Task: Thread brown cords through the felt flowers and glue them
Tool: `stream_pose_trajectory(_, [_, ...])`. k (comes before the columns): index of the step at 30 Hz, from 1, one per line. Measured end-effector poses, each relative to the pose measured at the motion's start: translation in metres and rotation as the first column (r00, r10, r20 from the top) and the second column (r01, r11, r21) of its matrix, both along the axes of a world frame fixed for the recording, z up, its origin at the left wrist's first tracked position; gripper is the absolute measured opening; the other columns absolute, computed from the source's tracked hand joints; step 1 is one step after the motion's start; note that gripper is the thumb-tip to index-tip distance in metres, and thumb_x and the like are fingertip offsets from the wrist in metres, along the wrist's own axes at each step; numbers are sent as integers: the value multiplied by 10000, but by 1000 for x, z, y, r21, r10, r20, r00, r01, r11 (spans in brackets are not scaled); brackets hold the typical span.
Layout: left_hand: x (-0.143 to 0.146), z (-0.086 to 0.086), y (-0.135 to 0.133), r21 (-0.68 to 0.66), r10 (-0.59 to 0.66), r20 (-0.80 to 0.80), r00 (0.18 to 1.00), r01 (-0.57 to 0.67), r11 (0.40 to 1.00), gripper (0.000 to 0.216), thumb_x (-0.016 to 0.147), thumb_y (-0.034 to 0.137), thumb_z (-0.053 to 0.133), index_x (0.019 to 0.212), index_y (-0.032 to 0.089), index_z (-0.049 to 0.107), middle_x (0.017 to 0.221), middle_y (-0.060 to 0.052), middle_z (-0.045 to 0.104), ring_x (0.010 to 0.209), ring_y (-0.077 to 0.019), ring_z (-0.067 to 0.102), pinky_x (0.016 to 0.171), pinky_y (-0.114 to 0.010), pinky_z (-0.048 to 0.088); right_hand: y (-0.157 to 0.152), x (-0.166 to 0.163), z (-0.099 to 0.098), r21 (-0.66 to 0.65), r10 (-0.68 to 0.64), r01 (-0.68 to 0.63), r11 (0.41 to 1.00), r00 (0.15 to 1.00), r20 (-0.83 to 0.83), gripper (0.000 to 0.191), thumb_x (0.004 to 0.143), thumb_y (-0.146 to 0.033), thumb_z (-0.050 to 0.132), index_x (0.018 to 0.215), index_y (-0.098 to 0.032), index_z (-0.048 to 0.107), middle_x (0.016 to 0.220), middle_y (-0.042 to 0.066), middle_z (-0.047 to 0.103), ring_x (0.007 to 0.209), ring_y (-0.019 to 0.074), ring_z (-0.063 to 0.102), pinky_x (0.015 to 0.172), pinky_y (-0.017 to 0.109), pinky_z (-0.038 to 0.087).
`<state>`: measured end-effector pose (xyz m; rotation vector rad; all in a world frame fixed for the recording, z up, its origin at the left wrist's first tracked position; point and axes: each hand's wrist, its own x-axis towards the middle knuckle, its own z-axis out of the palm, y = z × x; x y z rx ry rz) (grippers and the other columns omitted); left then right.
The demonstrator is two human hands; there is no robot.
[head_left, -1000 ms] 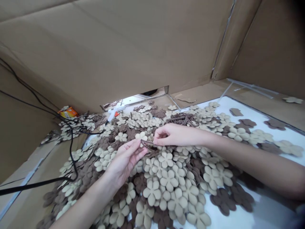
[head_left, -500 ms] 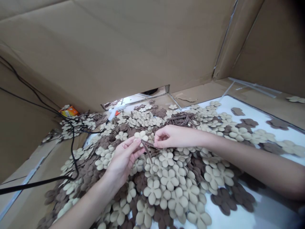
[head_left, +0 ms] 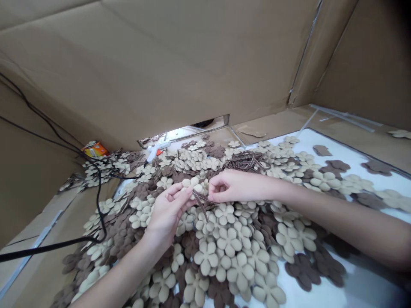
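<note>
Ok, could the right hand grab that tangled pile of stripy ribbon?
Probably yes: the ribbon pile lies just beyond the right hand, nothing seen on top. That hand seems to pinch a ribbon strip, though, so may need to let go first.

The ribbon (head_left: 201, 205) is dark brown with pale lengthwise stripes, the petalled pieces (head_left: 228, 242) plain cream or brown, the cardboard wall (head_left: 192, 68) tan, and the cable (head_left: 100, 209) black.
</note>
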<state>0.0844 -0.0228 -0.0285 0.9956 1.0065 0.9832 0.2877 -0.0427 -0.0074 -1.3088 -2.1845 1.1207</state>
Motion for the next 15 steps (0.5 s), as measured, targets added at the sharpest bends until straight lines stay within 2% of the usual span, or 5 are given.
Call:
stream_pose_trajectory(5, [-1, -3, 0, 19, 47, 8, 999, -47, 999, 379, 597, 201, 830, 912, 133, 631, 758, -7, 717, 629, -88, 652, 613, -176, 554, -3, 1, 7, 31, 58, -58, 998, 998, 30, 212, 788, -357, 581, 870, -186, 677, 858, 10, 695, 752, 138, 611, 677, 230, 426])
stream_pose_trajectory(8, [-1, -2, -2, 63, 46, -4, 999, -45, 997, 377, 620, 215, 816, 938, 140, 628, 722, 4, 714, 608, -80, 643, 603, -155, 533, -5, 0, 10, 47, -14, 14, 999, 1000, -7, 324, 790, -458, 580, 961, -196, 666, 915, 25, 694, 799, 161, 618, 703, 250, 434])
stream_pose_trajectory(11, [-1, 1, -6, 119, 46, -12, 999, -45, 992, 388, 634, 203, 808, 981, 156, 640, 698, 22, 711, 613, -69, 639, 635, -141, 521, -9, -7, 8, 31, -61, 64, 997, 994, -92, 360, 802, -508, 557, 960, -198, 648, 906, 19, 687, 776, 155, 610, 660, 243, 428])
stream_pose_trajectory(15, [-1, 2, -9, 151, 13, -38, 999, -7, 988, 466, 654, 209, 799, 1087, 169, 631, 679, 15, 723, 620, -79, 647, 654, -148, 519, -14, -21, -5, 98, -96, 106, 989, 990, -105, 368, 805, -533, 541, 783, -172, 607, 707, -10, 628, 623, 119, 534, 538, 225, 358])
